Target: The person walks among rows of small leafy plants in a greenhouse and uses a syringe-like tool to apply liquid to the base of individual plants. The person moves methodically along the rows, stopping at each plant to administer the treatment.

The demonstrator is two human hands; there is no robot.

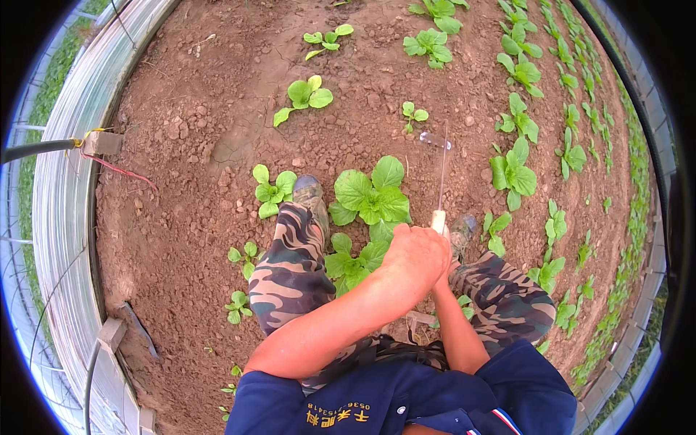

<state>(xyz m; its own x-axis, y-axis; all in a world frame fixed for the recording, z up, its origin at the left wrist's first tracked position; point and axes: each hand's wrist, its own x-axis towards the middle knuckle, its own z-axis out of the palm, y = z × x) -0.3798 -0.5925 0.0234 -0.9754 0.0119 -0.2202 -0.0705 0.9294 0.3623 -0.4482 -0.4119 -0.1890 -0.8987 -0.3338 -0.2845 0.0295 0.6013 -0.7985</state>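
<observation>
My left hand (414,251) is closed around the pale handle (438,221) of a small hand hoe. Mostly hidden behind it, my right hand (449,262) appears to grip the same handle. The hoe's thin metal shank (443,176) points away from me. Its narrow, shiny blade (435,141) is at or just above the soil, below a small leafy seedling (414,116). Close to my left hand grow a large leafy green plant (372,200) and another leafy plant (352,265), both between my legs.
My shoes (308,187) stand on bare brown soil (179,217). Rows of leafy greens (514,173) run along the right. On the left, a pale plastic-sheeted border (70,206) edges the bed, with a wooden block (103,143) and a red string (122,169). A dark hose-like line (633,89) curves at right.
</observation>
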